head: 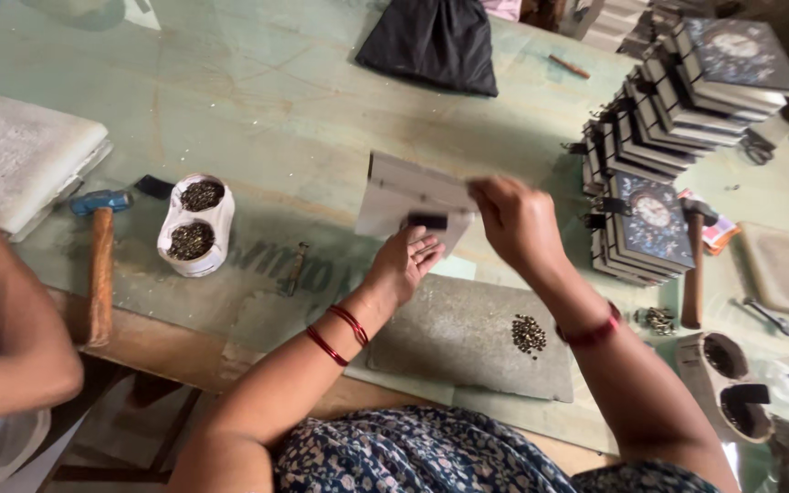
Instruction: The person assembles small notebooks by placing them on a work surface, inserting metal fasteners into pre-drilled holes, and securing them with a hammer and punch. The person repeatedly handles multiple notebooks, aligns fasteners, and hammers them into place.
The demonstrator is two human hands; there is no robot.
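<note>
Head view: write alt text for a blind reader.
Both hands, left hand and right hand, hold a grey board with a black clasp above a grey slab bearing small metal bits.

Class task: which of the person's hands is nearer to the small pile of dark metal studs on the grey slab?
Right. The right hand is raised above and just behind the pile of dark studs; the left hand is farther off to the pile's left.

Pale green worktable (303, 100), surface scuffed. On it: grey slab (454, 333) with small heap of rivets (529, 334), white two-cup holder (195, 224), wooden-handled hammer (99, 265), black cloth (433, 41), stacked notebooks (678, 100).
</note>
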